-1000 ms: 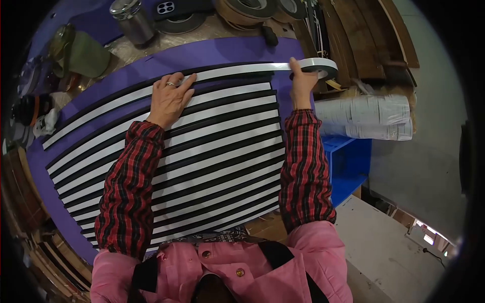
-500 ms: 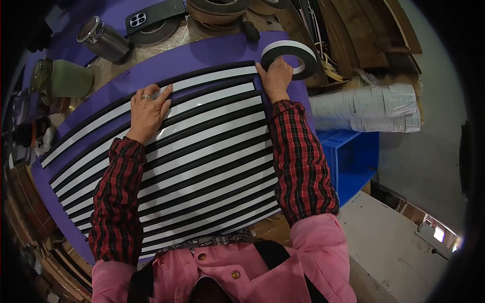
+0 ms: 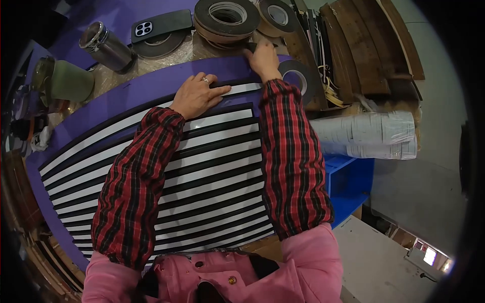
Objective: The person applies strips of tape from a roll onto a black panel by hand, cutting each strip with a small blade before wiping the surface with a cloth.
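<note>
My left hand (image 3: 197,95), wearing a ring, lies with its fingers stretched over the uppermost black-edged white strip (image 3: 126,117). Beyond the strip's right end, my right hand (image 3: 264,60) has its fingers closed around a small dark object (image 3: 250,47), mostly covered by the fingers. A roll of tape (image 3: 302,76) lies flat beside my right wrist, partly hidden by the sleeve. Below my hands, several similar curved strips (image 3: 217,145) lie in rows on the purple board (image 3: 151,86).
Stacked tape rolls (image 3: 227,14) stand at the back. A phone (image 3: 162,26) rests on another roll, near a metal cup (image 3: 107,46) and a greenish jar (image 3: 72,80). At right are brown curved boards (image 3: 353,45), a wrapped white bundle (image 3: 366,134) and a blue crate (image 3: 349,184).
My right hand has left the tape roll and moved back to the small dark object. My left hand has slid right along the top strip. The roll now lies flat.
</note>
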The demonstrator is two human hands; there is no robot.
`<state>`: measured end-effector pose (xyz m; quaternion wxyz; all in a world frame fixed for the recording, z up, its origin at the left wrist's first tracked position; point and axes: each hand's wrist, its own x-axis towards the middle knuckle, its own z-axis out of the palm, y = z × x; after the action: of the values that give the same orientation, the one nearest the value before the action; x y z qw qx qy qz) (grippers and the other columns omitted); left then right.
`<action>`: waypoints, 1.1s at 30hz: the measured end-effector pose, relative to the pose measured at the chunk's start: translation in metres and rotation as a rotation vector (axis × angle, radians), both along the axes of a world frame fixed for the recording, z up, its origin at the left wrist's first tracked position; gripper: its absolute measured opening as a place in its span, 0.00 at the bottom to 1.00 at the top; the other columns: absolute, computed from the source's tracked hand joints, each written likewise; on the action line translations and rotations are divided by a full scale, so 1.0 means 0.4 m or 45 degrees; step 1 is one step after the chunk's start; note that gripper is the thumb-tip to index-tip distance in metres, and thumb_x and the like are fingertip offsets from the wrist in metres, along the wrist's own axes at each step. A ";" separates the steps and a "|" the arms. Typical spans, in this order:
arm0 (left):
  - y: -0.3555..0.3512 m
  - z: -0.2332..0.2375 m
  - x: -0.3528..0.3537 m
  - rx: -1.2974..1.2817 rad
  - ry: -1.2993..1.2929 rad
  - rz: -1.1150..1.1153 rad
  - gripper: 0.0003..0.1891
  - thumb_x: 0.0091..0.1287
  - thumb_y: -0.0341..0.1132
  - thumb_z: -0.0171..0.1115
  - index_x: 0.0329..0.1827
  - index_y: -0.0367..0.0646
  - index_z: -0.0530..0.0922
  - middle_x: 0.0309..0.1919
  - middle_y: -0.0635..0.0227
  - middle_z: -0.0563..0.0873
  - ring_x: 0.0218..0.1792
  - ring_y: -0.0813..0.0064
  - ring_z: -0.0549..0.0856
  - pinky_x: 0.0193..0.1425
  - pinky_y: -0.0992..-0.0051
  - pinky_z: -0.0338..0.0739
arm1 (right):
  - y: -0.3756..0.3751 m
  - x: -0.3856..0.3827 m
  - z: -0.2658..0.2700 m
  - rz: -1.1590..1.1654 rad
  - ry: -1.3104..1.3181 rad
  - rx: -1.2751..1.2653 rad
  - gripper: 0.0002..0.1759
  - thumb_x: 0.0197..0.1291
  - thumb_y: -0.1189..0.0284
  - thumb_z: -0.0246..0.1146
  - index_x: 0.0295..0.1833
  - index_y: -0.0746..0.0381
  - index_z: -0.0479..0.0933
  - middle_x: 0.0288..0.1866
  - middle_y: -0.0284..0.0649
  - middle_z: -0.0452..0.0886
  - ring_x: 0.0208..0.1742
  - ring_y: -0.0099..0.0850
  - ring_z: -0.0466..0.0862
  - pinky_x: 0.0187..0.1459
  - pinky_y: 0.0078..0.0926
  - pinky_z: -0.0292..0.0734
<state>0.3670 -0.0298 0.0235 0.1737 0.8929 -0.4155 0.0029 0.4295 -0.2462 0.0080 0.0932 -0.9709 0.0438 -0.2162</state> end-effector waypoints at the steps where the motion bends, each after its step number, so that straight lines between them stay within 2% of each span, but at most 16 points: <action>1: 0.000 0.001 0.001 0.021 0.004 0.003 0.15 0.58 0.44 0.54 0.50 0.65 0.74 0.43 0.71 0.74 0.45 0.71 0.72 0.47 0.74 0.67 | 0.010 0.013 -0.015 -0.043 0.224 -0.185 0.18 0.49 0.64 0.59 0.42 0.66 0.70 0.36 0.49 0.77 0.39 0.48 0.77 0.41 0.39 0.73; 2: 0.000 0.003 0.004 -0.014 -0.007 -0.013 0.16 0.58 0.44 0.55 0.50 0.64 0.74 0.43 0.71 0.74 0.44 0.71 0.72 0.47 0.73 0.68 | 0.009 0.024 -0.023 -0.039 0.225 -0.167 0.18 0.49 0.64 0.59 0.42 0.66 0.70 0.36 0.49 0.77 0.39 0.48 0.77 0.41 0.39 0.73; 4: 0.006 -0.001 0.002 -0.056 -0.022 -0.023 0.16 0.57 0.44 0.57 0.50 0.62 0.74 0.43 0.72 0.74 0.44 0.71 0.71 0.48 0.73 0.68 | 0.014 0.026 0.031 -0.030 0.461 -0.081 0.17 0.50 0.67 0.55 0.44 0.67 0.69 0.39 0.51 0.77 0.41 0.50 0.77 0.42 0.42 0.73; 7: 0.003 -0.011 0.002 -0.031 -0.003 -0.004 0.15 0.58 0.46 0.54 0.50 0.65 0.74 0.43 0.73 0.74 0.46 0.73 0.71 0.47 0.74 0.67 | 0.024 -0.099 0.144 -0.224 0.349 0.092 0.16 0.51 0.69 0.49 0.43 0.67 0.68 0.34 0.53 0.78 0.37 0.49 0.79 0.38 0.43 0.73; 8: 0.002 -0.012 0.002 -0.028 -0.016 0.002 0.15 0.59 0.47 0.54 0.50 0.65 0.74 0.43 0.73 0.74 0.46 0.74 0.71 0.48 0.74 0.68 | -0.010 -0.149 0.124 -0.112 0.212 0.172 0.17 0.51 0.69 0.52 0.45 0.67 0.68 0.29 0.51 0.78 0.30 0.42 0.80 0.33 0.36 0.75; 10: 0.004 -0.012 0.001 -0.044 -0.018 0.015 0.15 0.59 0.47 0.53 0.50 0.65 0.74 0.44 0.74 0.74 0.46 0.74 0.71 0.48 0.74 0.68 | -0.012 -0.260 0.141 -0.126 0.429 1.186 0.18 0.51 0.68 0.57 0.45 0.67 0.69 0.24 0.48 0.77 0.24 0.34 0.80 0.30 0.29 0.74; 12: 0.003 -0.016 0.003 -0.022 -0.058 -0.004 0.16 0.59 0.48 0.52 0.51 0.65 0.74 0.44 0.74 0.74 0.46 0.74 0.71 0.48 0.74 0.68 | -0.014 -0.325 0.112 -0.037 0.463 1.200 0.17 0.50 0.68 0.62 0.43 0.67 0.71 0.21 0.43 0.76 0.22 0.25 0.78 0.28 0.23 0.73; 13: 0.003 -0.019 0.002 -0.037 -0.064 0.001 0.16 0.59 0.48 0.52 0.51 0.65 0.74 0.44 0.73 0.74 0.46 0.74 0.71 0.48 0.74 0.68 | -0.009 -0.343 0.099 0.013 0.339 0.827 0.15 0.52 0.66 0.60 0.41 0.65 0.73 0.22 0.44 0.78 0.24 0.33 0.79 0.29 0.30 0.73; 14: 0.000 -0.020 -0.001 -0.041 -0.065 -0.006 0.16 0.59 0.48 0.52 0.51 0.65 0.74 0.44 0.73 0.74 0.46 0.74 0.71 0.48 0.74 0.68 | -0.007 -0.348 0.088 0.006 0.335 0.825 0.15 0.52 0.66 0.60 0.41 0.65 0.73 0.22 0.44 0.78 0.24 0.33 0.79 0.29 0.30 0.73; 16: 0.001 -0.015 -0.002 -0.062 -0.054 0.016 0.15 0.59 0.45 0.54 0.49 0.62 0.75 0.44 0.73 0.74 0.46 0.72 0.71 0.50 0.73 0.68 | 0.005 -0.341 0.075 -0.048 0.375 0.420 0.15 0.53 0.63 0.57 0.39 0.65 0.73 0.25 0.49 0.78 0.28 0.45 0.79 0.31 0.38 0.72; 17: 0.002 -0.017 0.000 -0.056 -0.056 0.013 0.15 0.59 0.45 0.54 0.49 0.62 0.75 0.44 0.73 0.74 0.46 0.72 0.71 0.50 0.73 0.68 | 0.010 -0.332 0.070 -0.050 0.372 0.427 0.15 0.53 0.63 0.57 0.39 0.65 0.73 0.25 0.49 0.78 0.28 0.45 0.79 0.31 0.38 0.72; 19: 0.000 -0.024 0.002 -0.028 -0.097 0.012 0.14 0.61 0.47 0.50 0.50 0.66 0.74 0.44 0.74 0.74 0.46 0.74 0.71 0.48 0.74 0.68 | 0.017 -0.312 0.065 -0.041 0.436 0.302 0.15 0.53 0.62 0.54 0.35 0.64 0.74 0.27 0.52 0.77 0.32 0.52 0.77 0.33 0.44 0.71; 25: -0.007 -0.028 -0.003 0.012 -0.075 0.021 0.14 0.61 0.46 0.50 0.50 0.66 0.74 0.44 0.74 0.74 0.45 0.73 0.72 0.47 0.75 0.69 | -0.007 -0.302 0.095 0.048 0.663 0.025 0.13 0.52 0.62 0.55 0.32 0.62 0.75 0.25 0.50 0.77 0.30 0.49 0.78 0.32 0.44 0.72; 28: -0.002 -0.032 0.005 -0.038 -0.097 0.010 0.14 0.61 0.45 0.51 0.49 0.65 0.75 0.44 0.72 0.75 0.45 0.71 0.72 0.47 0.73 0.69 | -0.002 -0.334 0.138 0.124 0.705 -0.054 0.13 0.52 0.63 0.55 0.32 0.62 0.75 0.25 0.49 0.78 0.30 0.49 0.78 0.31 0.43 0.72; 31: 0.001 -0.033 0.003 -0.072 -0.104 -0.002 0.14 0.60 0.45 0.51 0.49 0.65 0.75 0.43 0.72 0.75 0.44 0.70 0.72 0.45 0.72 0.69 | 0.071 -0.240 0.179 0.121 0.241 0.448 0.15 0.52 0.61 0.56 0.39 0.60 0.73 0.26 0.48 0.78 0.30 0.48 0.78 0.32 0.42 0.72; 33: 0.001 -0.008 0.002 -0.015 -0.046 -0.006 0.13 0.60 0.45 0.51 0.48 0.64 0.76 0.43 0.72 0.75 0.43 0.70 0.72 0.44 0.72 0.69 | 0.159 -0.143 0.136 0.185 0.166 0.354 0.18 0.52 0.61 0.56 0.45 0.61 0.71 0.32 0.49 0.77 0.36 0.48 0.77 0.36 0.42 0.72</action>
<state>0.3677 -0.0295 0.0204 0.1715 0.8906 -0.4207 0.0212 0.3724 -0.1828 0.0625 0.2389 -0.9612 0.0090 -0.1372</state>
